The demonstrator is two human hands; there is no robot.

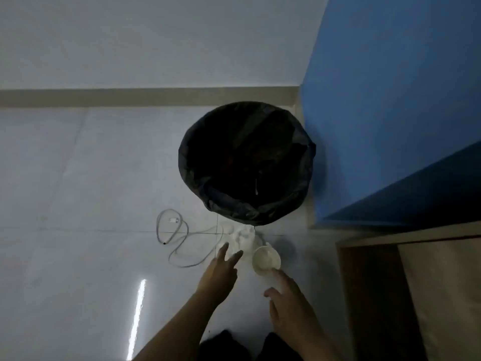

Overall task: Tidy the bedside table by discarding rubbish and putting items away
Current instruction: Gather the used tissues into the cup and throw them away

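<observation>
A round bin (247,162) lined with a black bag stands on the pale floor by a blue wall. In front of it lie crumpled white tissue (243,237) and a white paper cup (266,260) on its side, mouth towards me. My left hand (221,272) reaches out with fingers spread, its tips at the tissue, holding nothing. My right hand (289,300) is open just below the cup, a fingertip touching the rim. A grey cable (179,235) with a white plug lies looped on the floor to the left.
The blue wall (390,126) and a blue block rise right of the bin. A wooden furniture edge (377,295) fills the lower right. A beige skirting strip (130,97) runs along the far wall. My dark-clothed legs show at the bottom.
</observation>
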